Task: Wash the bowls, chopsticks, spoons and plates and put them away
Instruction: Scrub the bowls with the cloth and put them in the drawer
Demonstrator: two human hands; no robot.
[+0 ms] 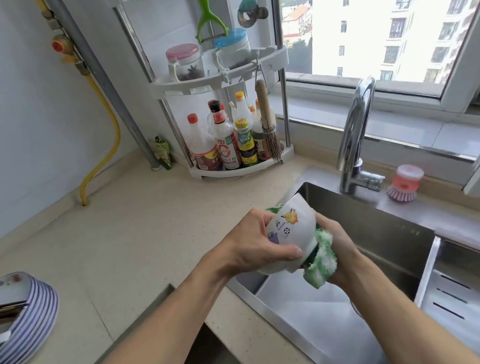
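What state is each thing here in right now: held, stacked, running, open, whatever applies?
White bowl: held over the sink, tilted, being scrubbed.
Left hand: grips the bowl.
Right hand: holds the green cloth against the bowl.
Tap: no water visible.
Striped plates: stacked on the counter, chopsticks lying across them.
Window: open.

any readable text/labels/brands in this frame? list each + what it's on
None can be quoted with confidence.
Sauce bottles on the corner rack's lower shelf: printed labels, characters too small and blurred to read.
Green packet by the pipe: print blurred.
White bowl gripped by the left hand: only cartoon pictures and a small round emblem, lettering illegible.
Green cloth in the right hand: no text.
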